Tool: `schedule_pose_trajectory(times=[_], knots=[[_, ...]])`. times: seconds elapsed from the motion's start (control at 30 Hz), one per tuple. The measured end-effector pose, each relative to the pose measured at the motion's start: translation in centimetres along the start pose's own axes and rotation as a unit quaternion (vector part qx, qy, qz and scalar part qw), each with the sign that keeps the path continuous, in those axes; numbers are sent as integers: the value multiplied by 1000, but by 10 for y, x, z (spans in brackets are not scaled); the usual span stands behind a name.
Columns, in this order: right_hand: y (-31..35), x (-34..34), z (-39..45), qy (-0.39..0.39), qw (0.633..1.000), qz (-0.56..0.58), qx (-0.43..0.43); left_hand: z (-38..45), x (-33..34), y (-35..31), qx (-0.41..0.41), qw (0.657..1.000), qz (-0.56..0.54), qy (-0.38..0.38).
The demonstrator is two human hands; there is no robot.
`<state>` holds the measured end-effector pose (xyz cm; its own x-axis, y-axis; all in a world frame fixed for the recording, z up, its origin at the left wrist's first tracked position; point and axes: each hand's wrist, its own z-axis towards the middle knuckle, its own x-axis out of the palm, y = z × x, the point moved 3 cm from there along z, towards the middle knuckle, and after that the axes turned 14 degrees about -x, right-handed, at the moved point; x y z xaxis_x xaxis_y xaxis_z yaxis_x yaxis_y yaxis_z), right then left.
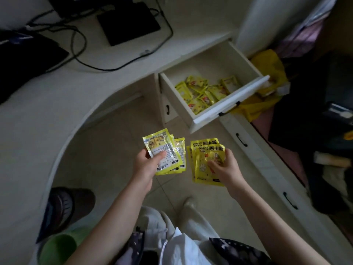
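Observation:
My left hand [146, 161] grips a small stack of yellow hand-warmer packets [170, 148], thumb on the top one, its printed back facing up. My right hand [225, 166] holds a second fanned stack of yellow packets [202, 155], fronts up, fingers curled over them. Both stacks hover above the tiled floor, side by side and a little apart. Ahead and to the right, a white drawer [235, 98] stands pulled open, with several more yellow packets [202, 91] lying loose inside it.
A curved white desk [57, 104] wraps the left side, carrying black devices [128, 22] and cables [122, 64]. Closed drawers with black handles [241, 139] run along the right. A yellow bag [267, 73] sits behind the open drawer. A green stool [59, 247] and my legs are below.

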<state>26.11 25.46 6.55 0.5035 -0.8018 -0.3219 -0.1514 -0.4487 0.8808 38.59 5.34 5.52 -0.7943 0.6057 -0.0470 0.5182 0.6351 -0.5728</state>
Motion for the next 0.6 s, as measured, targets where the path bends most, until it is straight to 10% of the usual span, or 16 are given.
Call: schedule_pose_trajectory(times=[0.6], knots=[[19,-112,157,-66,998,5,17,67,164,-96,5,998,45,34]])
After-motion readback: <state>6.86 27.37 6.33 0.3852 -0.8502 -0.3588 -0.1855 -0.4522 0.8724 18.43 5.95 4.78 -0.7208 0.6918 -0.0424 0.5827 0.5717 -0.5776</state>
